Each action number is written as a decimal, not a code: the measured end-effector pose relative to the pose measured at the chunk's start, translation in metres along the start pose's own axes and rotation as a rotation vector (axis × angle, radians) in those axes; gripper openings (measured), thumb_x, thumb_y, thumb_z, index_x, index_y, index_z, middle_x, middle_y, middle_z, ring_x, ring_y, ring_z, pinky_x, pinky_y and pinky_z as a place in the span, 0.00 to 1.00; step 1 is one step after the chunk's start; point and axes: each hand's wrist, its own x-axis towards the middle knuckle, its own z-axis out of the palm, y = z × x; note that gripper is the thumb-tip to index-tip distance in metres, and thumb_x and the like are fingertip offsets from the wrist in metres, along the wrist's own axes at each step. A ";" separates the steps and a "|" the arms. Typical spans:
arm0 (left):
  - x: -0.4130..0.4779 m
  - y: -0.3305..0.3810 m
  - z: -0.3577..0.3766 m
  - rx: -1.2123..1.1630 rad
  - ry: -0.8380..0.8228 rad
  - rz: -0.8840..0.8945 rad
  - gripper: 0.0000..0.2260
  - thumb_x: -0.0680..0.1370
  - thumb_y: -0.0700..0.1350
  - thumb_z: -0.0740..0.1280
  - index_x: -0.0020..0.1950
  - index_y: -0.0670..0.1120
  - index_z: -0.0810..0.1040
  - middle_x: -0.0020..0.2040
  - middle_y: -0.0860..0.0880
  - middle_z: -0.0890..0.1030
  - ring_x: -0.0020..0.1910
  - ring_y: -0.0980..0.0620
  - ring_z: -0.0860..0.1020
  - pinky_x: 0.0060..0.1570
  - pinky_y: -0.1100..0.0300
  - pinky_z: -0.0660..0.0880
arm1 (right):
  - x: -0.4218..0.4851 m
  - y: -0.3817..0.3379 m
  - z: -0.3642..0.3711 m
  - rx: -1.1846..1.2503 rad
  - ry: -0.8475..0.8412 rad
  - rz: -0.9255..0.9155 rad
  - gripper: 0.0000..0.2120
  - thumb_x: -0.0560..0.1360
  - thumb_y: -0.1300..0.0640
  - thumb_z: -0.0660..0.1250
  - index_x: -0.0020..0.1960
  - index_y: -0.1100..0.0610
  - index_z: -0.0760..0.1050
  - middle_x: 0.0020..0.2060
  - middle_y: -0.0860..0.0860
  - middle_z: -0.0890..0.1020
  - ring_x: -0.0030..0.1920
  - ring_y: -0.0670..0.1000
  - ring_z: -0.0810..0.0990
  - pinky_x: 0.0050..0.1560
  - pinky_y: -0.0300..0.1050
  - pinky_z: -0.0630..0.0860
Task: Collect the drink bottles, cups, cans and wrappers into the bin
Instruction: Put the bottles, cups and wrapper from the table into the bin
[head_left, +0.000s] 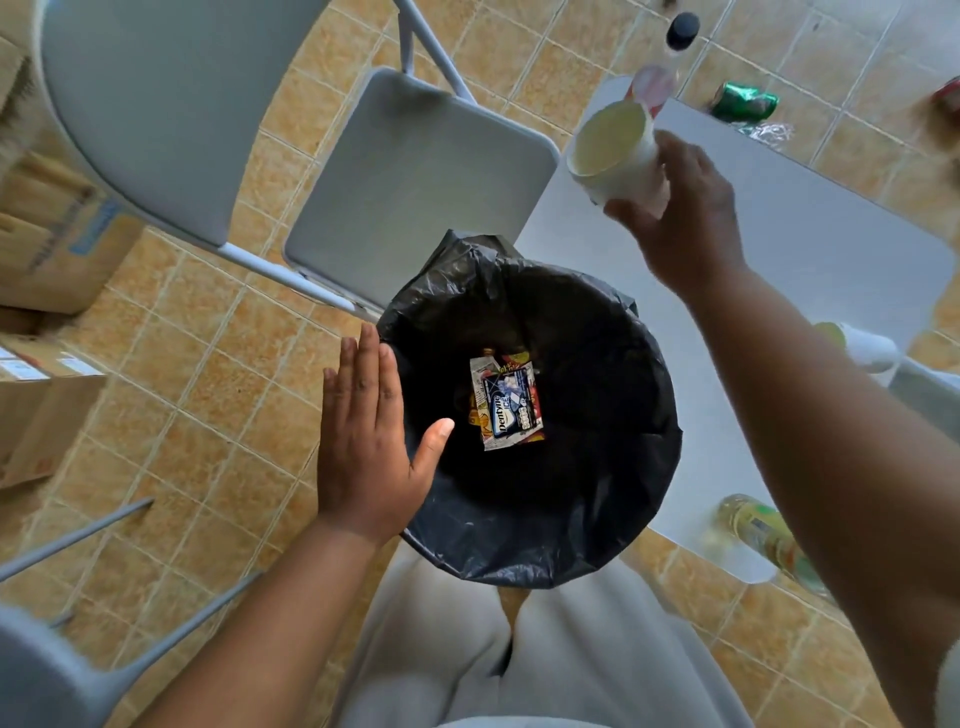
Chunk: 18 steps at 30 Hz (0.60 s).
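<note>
A bin lined with a black bag stands on the floor between my legs and the white table. Wrappers lie at its bottom. My right hand holds a white cup tilted on its side above the table edge, just beyond the bin's far rim. My left hand hovers flat with fingers apart at the bin's left rim, holding nothing. On the table are a black-capped bottle, a crushed green can, a white cup lying down and a yellow-green bottle.
A grey folding chair stands just behind the bin, with another chair's legs at the left. Cardboard boxes line the left edge. A clear crumpled wrapper lies near the green can. The floor is tan tile.
</note>
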 end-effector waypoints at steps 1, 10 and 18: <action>0.000 0.001 -0.001 -0.007 -0.007 -0.007 0.37 0.81 0.60 0.55 0.80 0.36 0.53 0.81 0.38 0.50 0.81 0.40 0.47 0.77 0.39 0.53 | -0.010 -0.012 -0.015 0.089 0.084 0.014 0.32 0.73 0.47 0.73 0.73 0.57 0.70 0.64 0.56 0.79 0.61 0.56 0.78 0.58 0.50 0.76; 0.024 0.012 -0.006 -0.020 -0.034 0.043 0.37 0.81 0.62 0.54 0.80 0.37 0.53 0.81 0.39 0.50 0.81 0.41 0.48 0.78 0.41 0.50 | -0.131 -0.089 -0.030 0.512 -0.088 0.149 0.29 0.71 0.43 0.73 0.67 0.53 0.72 0.52 0.49 0.83 0.48 0.47 0.84 0.49 0.42 0.79; 0.035 0.012 -0.006 0.018 -0.046 0.073 0.37 0.81 0.62 0.53 0.80 0.38 0.53 0.81 0.40 0.50 0.81 0.41 0.49 0.77 0.41 0.51 | -0.144 -0.062 0.019 0.077 -0.367 0.412 0.27 0.78 0.45 0.68 0.71 0.58 0.67 0.59 0.58 0.80 0.57 0.59 0.80 0.54 0.49 0.75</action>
